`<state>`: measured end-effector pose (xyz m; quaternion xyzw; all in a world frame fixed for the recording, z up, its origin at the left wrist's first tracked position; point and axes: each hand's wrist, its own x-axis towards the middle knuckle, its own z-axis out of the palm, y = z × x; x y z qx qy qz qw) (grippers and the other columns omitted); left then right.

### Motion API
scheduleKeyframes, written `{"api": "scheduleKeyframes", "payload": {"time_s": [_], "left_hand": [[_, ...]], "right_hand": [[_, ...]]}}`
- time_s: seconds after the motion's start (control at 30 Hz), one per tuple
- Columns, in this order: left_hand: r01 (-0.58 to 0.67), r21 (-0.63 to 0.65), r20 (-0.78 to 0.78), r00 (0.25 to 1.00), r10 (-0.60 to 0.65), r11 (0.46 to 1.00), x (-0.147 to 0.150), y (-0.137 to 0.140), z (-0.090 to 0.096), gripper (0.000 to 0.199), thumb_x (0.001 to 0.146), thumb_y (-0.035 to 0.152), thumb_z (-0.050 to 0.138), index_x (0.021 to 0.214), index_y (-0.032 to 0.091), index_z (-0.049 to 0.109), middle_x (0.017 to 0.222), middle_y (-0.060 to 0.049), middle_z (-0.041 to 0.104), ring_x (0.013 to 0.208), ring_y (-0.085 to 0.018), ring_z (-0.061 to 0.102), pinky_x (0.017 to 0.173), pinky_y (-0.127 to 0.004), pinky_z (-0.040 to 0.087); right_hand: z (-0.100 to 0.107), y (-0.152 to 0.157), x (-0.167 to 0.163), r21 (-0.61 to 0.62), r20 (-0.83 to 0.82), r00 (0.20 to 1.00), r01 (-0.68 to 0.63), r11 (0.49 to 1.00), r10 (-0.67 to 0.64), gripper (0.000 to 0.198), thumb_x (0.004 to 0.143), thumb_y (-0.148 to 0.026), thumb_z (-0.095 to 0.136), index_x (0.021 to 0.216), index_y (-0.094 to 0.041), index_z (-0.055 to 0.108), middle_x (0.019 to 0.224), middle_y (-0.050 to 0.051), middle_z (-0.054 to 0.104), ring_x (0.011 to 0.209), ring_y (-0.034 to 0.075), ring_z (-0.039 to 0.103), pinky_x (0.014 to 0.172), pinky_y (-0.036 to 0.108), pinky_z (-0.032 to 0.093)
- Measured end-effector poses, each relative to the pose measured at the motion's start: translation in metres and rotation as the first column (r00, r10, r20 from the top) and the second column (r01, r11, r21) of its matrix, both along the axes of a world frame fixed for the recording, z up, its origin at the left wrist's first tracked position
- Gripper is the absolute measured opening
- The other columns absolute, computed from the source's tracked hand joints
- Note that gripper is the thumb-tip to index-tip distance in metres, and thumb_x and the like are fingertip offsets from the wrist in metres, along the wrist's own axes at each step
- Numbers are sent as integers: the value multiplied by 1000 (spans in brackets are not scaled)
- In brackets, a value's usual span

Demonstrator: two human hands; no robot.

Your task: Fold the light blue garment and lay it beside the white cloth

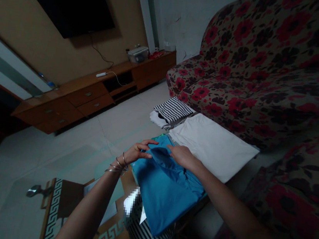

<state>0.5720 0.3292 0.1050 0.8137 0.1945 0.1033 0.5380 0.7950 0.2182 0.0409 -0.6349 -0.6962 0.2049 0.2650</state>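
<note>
Nearest, at lower centre, a blue garment (165, 192) lies partly folded on a glass counter (84, 164), its lower part flat and its upper end bunched and not yet squared. At that end the left hand (138, 151), with bangles at the wrist, pinches an edge, while the right hand (182, 156) presses flat and open on the cloth. Just beyond lie a folded white cloth (214, 145) and a striped garment (173, 111), both already folded. Farther off stand a floral sofa (258, 69), a wooden cabinet (93, 94) and a wall television (72, 2).
</note>
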Motion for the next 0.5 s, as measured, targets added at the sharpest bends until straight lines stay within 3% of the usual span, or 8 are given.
{"api": "scheduleKeyframes", "payload": {"time_s": [0.07,0.13,0.2,0.3,0.37,0.5], "left_hand": [[2,2,10,1000,-2,1000,-1,0,1,25,71,36,75,61,16,65,133,-11,56,126,-26,47,111,-40,27],[-5,0,14,1000,5,1000,-2,-1,2,26,71,35,75,59,16,63,133,-11,56,127,-25,46,111,-40,27],[-18,-6,12,1000,18,1000,-2,-3,3,27,70,37,76,58,16,63,133,-11,56,127,-26,46,111,-41,27],[-28,-6,3,1000,28,1000,-1,-5,6,31,68,40,77,55,16,61,133,-11,56,128,-26,45,112,-42,27],[-23,0,-5,1000,23,1000,0,-7,8,34,68,40,77,52,16,59,133,-11,57,131,-26,43,113,-42,25],[3,-24,3,1000,-3,1000,-1,-5,9,28,70,39,75,58,17,65,128,-11,61,133,-26,42,114,-44,24]], "right_hand": [[-7,5,-2,58,-51,986,159,986,-156,60,78,-8,56,136,-18,48,96,11,71,82,22,66,74,28,47],[-9,9,-2,137,-177,971,187,973,-161,69,81,-9,52,146,-16,31,117,14,64,93,21,65,79,29,48],[-7,8,0,191,-270,958,152,970,-97,58,84,-10,48,141,-16,39,125,14,59,101,19,62,85,31,49],[-6,2,0,157,-271,962,28,987,16,36,85,-9,44,114,-17,64,113,10,66,102,19,62,90,34,48],[-9,-1,-2,110,-259,961,-69,992,95,33,84,-9,45,107,-17,68,109,9,68,103,19,62,93,36,47],[-17,5,-12,81,-373,900,-212,974,227,33,86,-15,46,111,-19,67,117,7,66,110,20,59,99,40,44]]}}
